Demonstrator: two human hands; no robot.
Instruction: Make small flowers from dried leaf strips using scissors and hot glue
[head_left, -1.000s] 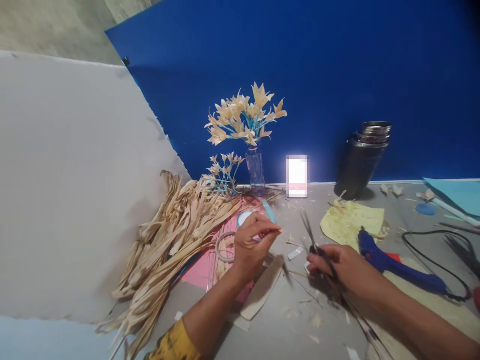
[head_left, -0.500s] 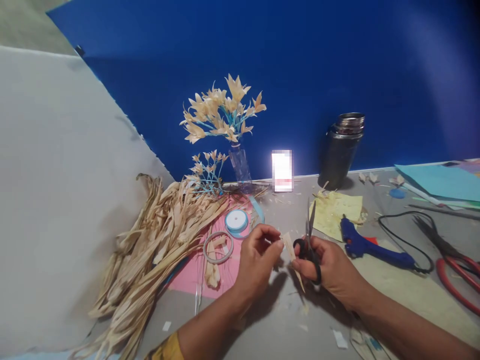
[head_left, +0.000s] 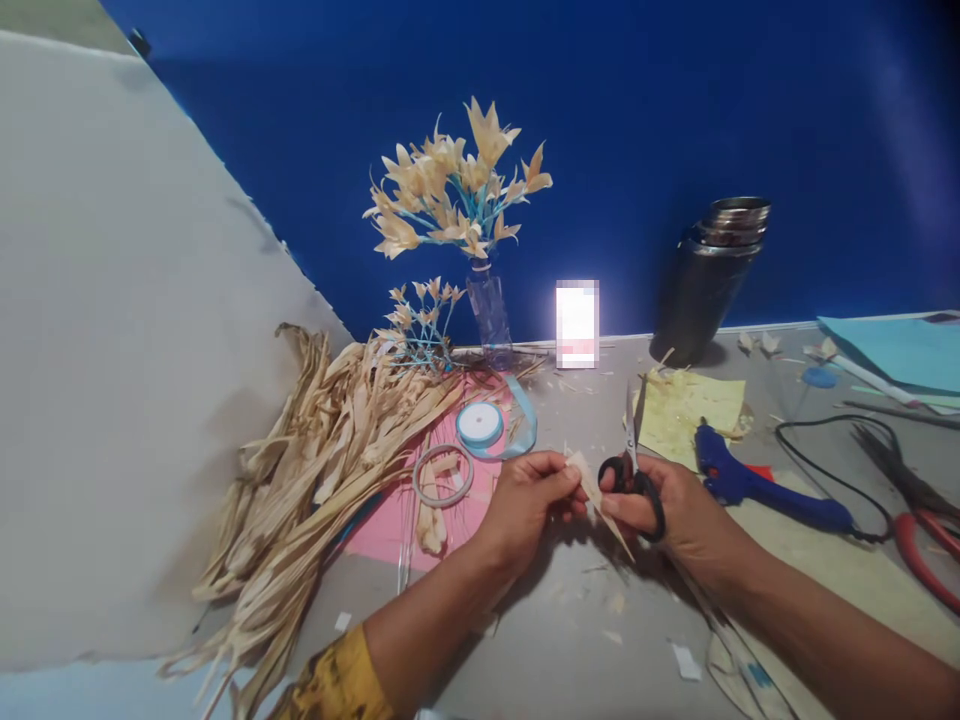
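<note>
My left hand [head_left: 536, 500] pinches the upper end of a pale, narrow piece of dried husk [head_left: 611, 520] between thumb and fingers. Black-handled scissors [head_left: 632, 470] sit in my right hand [head_left: 675, 510], with their blades pointing up and slightly apart. The right thumb also presses against the husk piece, whose pointed end slants down to the right. To the left lies a large bundle of dried corn husks [head_left: 322, 470]. Husk flowers [head_left: 450, 180] on blue stems stand in a clear bottle [head_left: 489, 315], and smaller flowers [head_left: 424, 325] rest beside it.
A light-blue ribbon spool [head_left: 480, 427] and a tape ring [head_left: 443, 476] lie on pink paper [head_left: 375, 540]. Rightward are a blue glue gun [head_left: 772, 490], red-handled scissors [head_left: 926, 550] and yellow paper [head_left: 690, 410]. A dark flask [head_left: 705, 285] and a glowing screen [head_left: 577, 325] stand at the back.
My left hand has moved right and now grips the husk piece's upper end, where its fingers were just short of it before. The view has shifted slightly.
</note>
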